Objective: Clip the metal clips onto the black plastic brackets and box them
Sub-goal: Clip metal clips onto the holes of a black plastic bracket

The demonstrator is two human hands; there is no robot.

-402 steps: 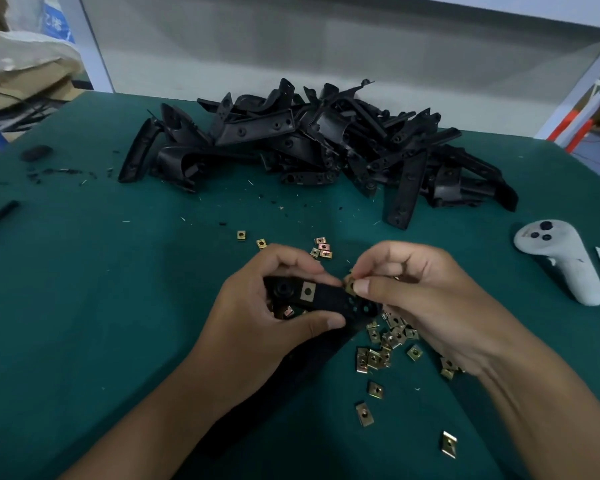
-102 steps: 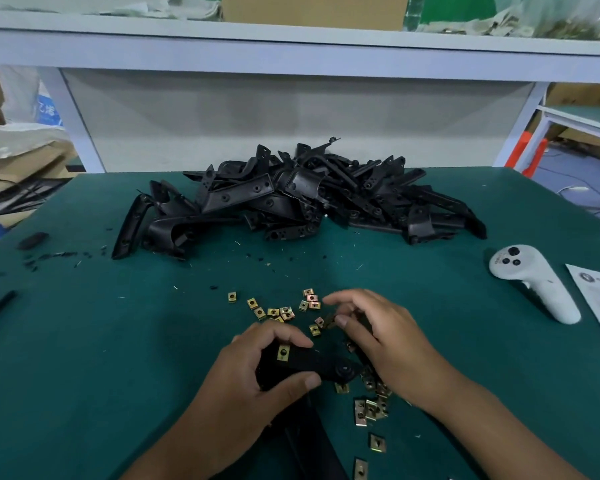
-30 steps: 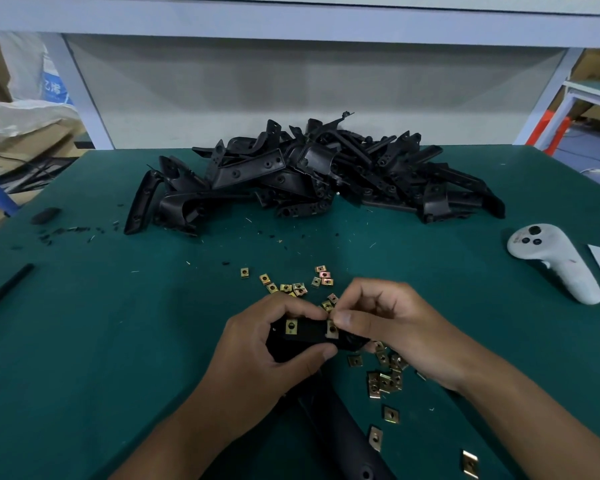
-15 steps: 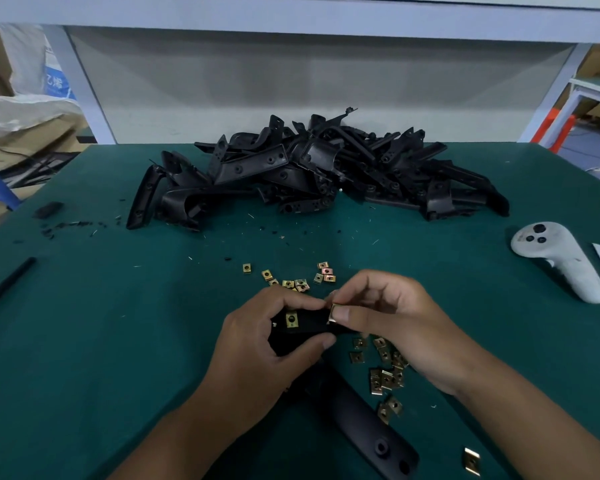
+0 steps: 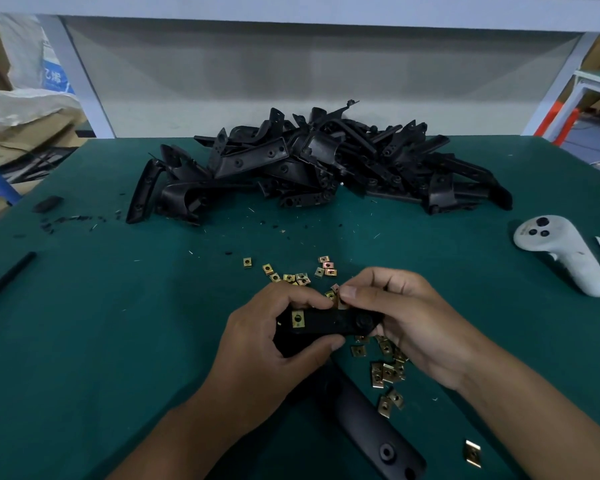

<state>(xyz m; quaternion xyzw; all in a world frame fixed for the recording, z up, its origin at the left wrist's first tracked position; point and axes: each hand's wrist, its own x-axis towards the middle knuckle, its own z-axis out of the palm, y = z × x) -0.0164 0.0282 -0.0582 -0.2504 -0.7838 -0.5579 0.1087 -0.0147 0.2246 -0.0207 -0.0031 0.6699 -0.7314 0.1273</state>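
Hands first: left hand (image 5: 274,344) gripped the bracket (image 5: 329,322) near the desk's (image 5: 84,341) front edge, right hand (image 5: 406,320) pinching a clip (image 5: 336,295) at its rim. Crooked push and it probably pings off into the loose clips (image 5: 388,372).

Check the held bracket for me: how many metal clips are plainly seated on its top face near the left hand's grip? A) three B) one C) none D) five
B: one brass-coloured metal clip sits on the black bracket held by the left hand, while the right hand pinches another clip at the bracket's upper edge.
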